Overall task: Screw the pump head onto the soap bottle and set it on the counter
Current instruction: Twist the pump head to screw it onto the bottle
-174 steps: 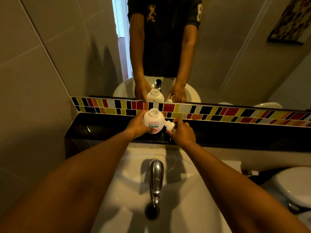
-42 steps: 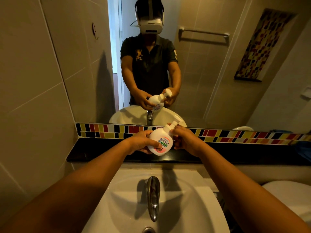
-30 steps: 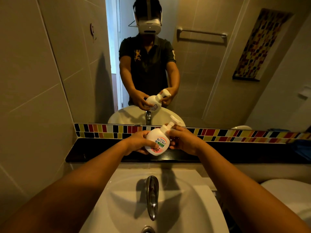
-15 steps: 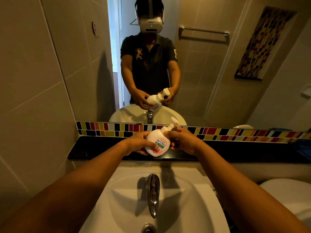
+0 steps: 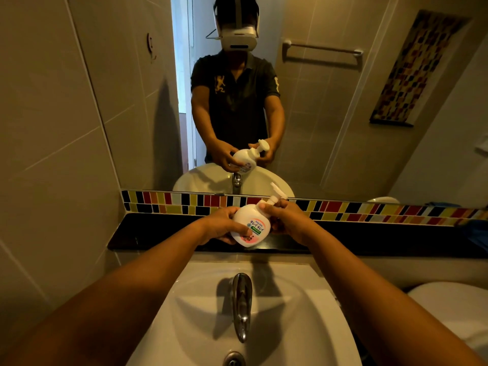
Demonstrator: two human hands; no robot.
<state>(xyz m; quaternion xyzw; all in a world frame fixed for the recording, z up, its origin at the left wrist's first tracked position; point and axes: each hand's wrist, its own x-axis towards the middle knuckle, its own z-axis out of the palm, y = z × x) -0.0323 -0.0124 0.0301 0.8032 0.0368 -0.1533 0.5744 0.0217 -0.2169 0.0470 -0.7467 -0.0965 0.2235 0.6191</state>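
A white soap bottle (image 5: pixel 250 227) with a pink and green label is held tilted to the right in the air, above the black counter ledge (image 5: pixel 148 236). My left hand (image 5: pixel 219 225) grips its rounded body from the left. The white pump head (image 5: pixel 276 198) sits on the bottle's neck, nozzle pointing up and right. My right hand (image 5: pixel 285 220) wraps around the collar at the base of the pump head. The neck threads are hidden under my fingers.
A white sink (image 5: pixel 290 307) with a chrome tap (image 5: pixel 241 305) lies directly below the bottle. A mirror (image 5: pixel 330 114) and a multicoloured tile strip (image 5: pixel 369 211) back the ledge. A white toilet (image 5: pixel 454 310) stands at the lower right; tiled wall closes the left side.
At first the bottle stood open with the pump head beside it. The pump head now sits on the neck, and the bottle stays tilted in both hands with small shifts.
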